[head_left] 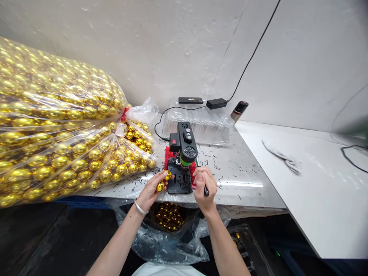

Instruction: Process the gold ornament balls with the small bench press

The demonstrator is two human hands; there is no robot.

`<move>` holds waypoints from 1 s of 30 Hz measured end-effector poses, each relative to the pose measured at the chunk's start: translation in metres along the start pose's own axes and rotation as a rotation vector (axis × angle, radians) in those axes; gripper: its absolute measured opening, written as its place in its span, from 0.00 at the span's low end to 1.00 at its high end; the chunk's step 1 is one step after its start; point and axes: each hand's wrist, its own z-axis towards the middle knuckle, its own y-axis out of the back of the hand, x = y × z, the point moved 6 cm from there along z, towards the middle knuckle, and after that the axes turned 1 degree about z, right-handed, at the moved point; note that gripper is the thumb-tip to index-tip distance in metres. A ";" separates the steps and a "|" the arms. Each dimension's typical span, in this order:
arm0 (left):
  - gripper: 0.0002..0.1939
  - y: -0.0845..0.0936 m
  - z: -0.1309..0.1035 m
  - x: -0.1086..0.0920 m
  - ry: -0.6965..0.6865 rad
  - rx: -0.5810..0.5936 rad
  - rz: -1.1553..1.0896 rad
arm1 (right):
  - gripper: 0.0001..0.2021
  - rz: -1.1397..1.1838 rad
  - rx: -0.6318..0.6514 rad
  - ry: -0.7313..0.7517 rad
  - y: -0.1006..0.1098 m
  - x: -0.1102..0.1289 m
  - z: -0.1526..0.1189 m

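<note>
In my left hand (153, 186) two shiny gold balls (160, 186) are held by closed fingers, one above the other, just left of a small black machine (187, 147) on a stand. The upper ball is at my fingertips, near the machine's black base plate (176, 182). My right hand (205, 186) is wrapped round a slim black-ended handle (206, 191) to the right of the base. A bit of green shows beyond that fist; whether the handle joins the machine is hidden. Red textured material (168, 155) lies under and beside the base.
A huge clear bag (57, 134) of gold balls fills the left side. Behind the machine lie a clear plastic box (201, 124), a power adapter (217, 103) and a can (239, 111). Black scraps litter the table (244, 188). Below its edge hangs an open bag (161, 245) with gold balls.
</note>
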 end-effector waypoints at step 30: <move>0.18 -0.039 0.029 -0.005 -0.325 0.001 0.642 | 0.12 -0.069 0.060 -0.021 0.006 0.007 0.018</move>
